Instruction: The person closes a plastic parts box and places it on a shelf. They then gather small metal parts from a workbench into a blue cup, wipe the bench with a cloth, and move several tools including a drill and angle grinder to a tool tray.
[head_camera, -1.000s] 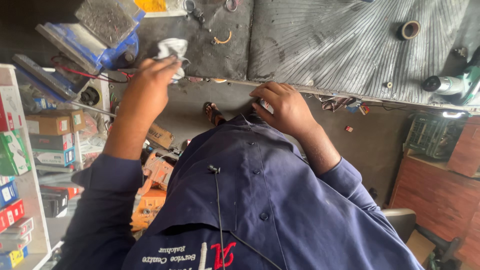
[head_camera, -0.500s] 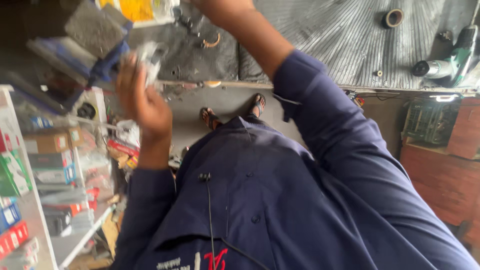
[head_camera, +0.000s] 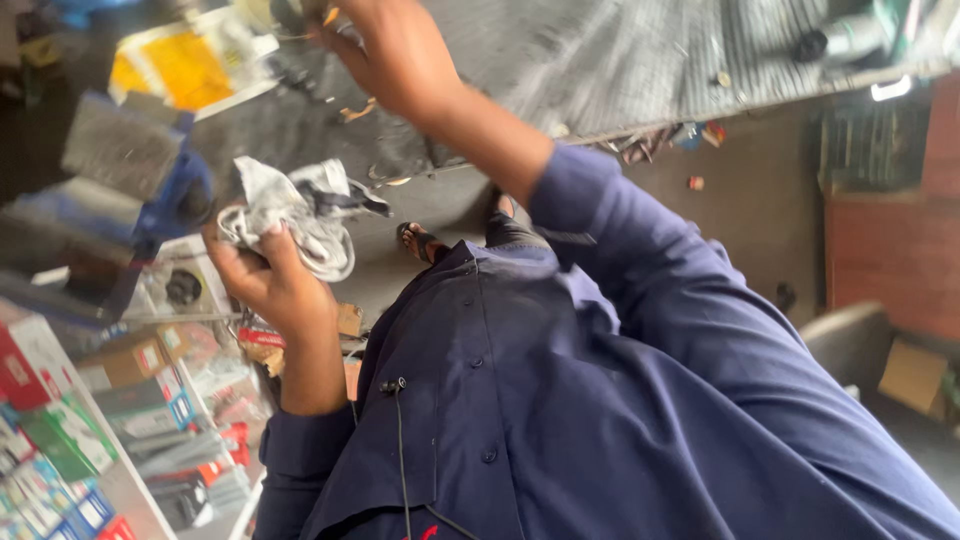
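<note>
L hand (head_camera: 270, 285) has its fingers clamped on a crumpled grey-white rag (head_camera: 295, 210), held up just off the tabletop (head_camera: 620, 60) edge. R hand (head_camera: 390, 55) reaches over the tabletop; fingers are at the frame top & blurred, can't tell if apart or together. Blue tool (head_camera: 150, 175) sits just beside the rag.
</note>
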